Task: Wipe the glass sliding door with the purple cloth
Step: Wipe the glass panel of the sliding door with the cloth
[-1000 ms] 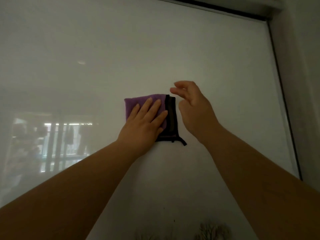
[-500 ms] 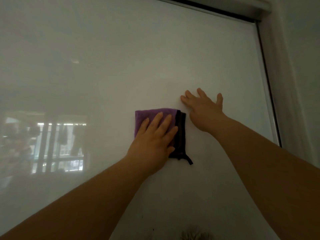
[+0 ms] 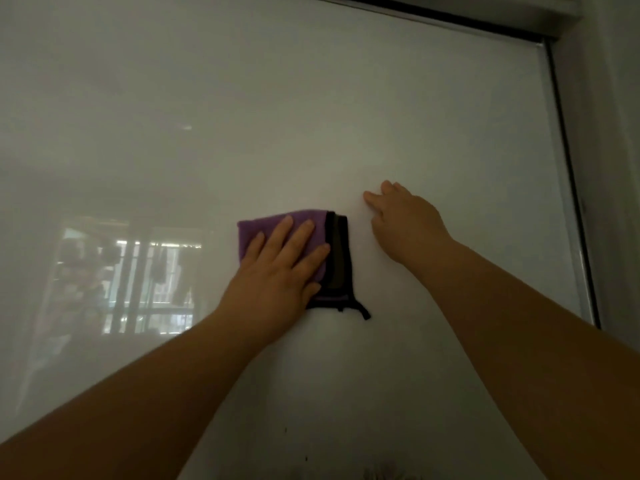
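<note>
The frosted glass sliding door (image 3: pixel 311 105) fills the view. A folded purple cloth (image 3: pixel 263 225) with a black trimmed edge lies flat against the glass near the middle. My left hand (image 3: pixel 277 271) presses it to the pane with straight, spread fingers and covers its lower left part. Just to the right of the cloth, my right hand (image 3: pixel 405 223) rests against the bare glass; its fingers point up and left and look slightly bent. The two hands are apart, with the cloth's black edge between them.
The door's dark frame edge (image 3: pixel 571 202) runs down the right side and a top rail (image 3: pixel 450 15) crosses above. A reflection of a bright window (image 3: pixel 138 275) shows in the glass at the left. A few dark specks (image 3: pixel 294 441) sit low on the pane.
My right hand moved from hovering beside the cloth to resting on the glass to its right. The cloth and my left hand shifted slightly; the camera view drifted.
</note>
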{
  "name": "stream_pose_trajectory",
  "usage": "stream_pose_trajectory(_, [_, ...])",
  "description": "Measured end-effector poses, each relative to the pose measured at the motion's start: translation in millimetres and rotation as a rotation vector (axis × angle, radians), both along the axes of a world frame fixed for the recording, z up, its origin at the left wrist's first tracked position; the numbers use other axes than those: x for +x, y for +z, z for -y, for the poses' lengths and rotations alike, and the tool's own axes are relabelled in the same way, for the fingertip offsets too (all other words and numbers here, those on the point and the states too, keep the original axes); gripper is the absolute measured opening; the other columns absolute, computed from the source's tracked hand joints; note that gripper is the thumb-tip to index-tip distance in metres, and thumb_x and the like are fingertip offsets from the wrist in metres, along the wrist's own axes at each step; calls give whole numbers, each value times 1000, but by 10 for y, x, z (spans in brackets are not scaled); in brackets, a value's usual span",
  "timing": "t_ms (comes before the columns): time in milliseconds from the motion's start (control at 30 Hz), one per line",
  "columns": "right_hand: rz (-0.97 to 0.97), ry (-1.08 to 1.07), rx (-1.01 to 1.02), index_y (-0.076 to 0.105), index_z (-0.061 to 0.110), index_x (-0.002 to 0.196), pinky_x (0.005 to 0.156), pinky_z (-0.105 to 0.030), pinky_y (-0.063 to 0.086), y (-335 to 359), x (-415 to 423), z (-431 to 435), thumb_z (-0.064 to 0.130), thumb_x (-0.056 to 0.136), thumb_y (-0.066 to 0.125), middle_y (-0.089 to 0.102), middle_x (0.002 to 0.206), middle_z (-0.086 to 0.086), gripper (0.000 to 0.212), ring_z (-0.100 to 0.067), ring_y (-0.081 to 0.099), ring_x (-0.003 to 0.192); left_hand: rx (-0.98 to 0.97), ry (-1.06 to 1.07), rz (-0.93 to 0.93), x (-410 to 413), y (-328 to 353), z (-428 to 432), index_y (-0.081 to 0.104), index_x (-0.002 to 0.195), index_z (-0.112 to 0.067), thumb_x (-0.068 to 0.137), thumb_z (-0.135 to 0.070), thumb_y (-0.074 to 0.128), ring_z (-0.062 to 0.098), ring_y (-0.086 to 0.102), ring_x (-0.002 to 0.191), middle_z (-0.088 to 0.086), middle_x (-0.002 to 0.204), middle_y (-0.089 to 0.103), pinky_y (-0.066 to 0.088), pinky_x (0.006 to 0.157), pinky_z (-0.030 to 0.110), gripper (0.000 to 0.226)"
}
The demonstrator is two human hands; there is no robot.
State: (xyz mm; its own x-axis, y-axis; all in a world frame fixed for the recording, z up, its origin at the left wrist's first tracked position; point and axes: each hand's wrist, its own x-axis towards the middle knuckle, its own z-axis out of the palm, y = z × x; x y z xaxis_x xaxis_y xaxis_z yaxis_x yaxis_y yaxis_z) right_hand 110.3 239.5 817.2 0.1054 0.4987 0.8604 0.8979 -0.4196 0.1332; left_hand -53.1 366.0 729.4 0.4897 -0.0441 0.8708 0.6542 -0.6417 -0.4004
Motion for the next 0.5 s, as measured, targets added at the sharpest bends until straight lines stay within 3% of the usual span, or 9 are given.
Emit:
stream_pose_trajectory(133, [19, 84, 85, 25, 18, 146, 114, -42, 14, -73, -242, -200, 16, 97, 31, 8, 158, -2, 49, -22, 10, 142, -31, 28, 69, 4, 50, -4, 38, 136, -27, 85, -46, 28, 36, 23, 136, 10, 149, 31, 21, 105, 58, 56])
stream_pose_trajectory(300, [75, 131, 121, 24, 22, 146, 115, -48, 9, -271, -513, -490, 9, 91, 34, 10, 158, 0, 57, -23, 4, 143, -7, 18, 28, -13, -498, -3, 33, 137, -33, 86, -44, 41, 34, 18, 138, 6, 150, 29, 13, 106, 57, 53])
stream_pose_trajectory(367, [173, 228, 186, 41, 17, 139, 111, -53, 23, -373, -583, -576, 5, 87, 39, 29, 152, -7, 53, -30, 24, 139, -4, 23, -42, -115, -754, -20, 31, 137, -35, 86, -45, 36, 31, 19, 139, 3, 150, 29, 16, 106, 56, 53])
stream_pose_trajectory(433, [277, 424, 255, 61, 8, 119, 94, -51, 45, -485, -696, -666, 2, 80, 43, 57, 129, -16, 43, -39, 52, 115, -26, 24, -73, -254, -824, -74, 29, 138, -35, 86, -47, 32, 29, 18, 139, 2, 151, 28, 20, 107, 56, 53])
stream_pose_trajectory(500, [352, 543, 257, 67, 5, 105, 79, -44, 52, -595, -849, -720, 5, 80, 42, 65, 108, -15, 35, -35, 58, 95, -38, 27, -55, -392, -716, -146, 26, 140, -34, 87, -48, 32, 28, 16, 140, 3, 152, 24, 21, 107, 56, 55])
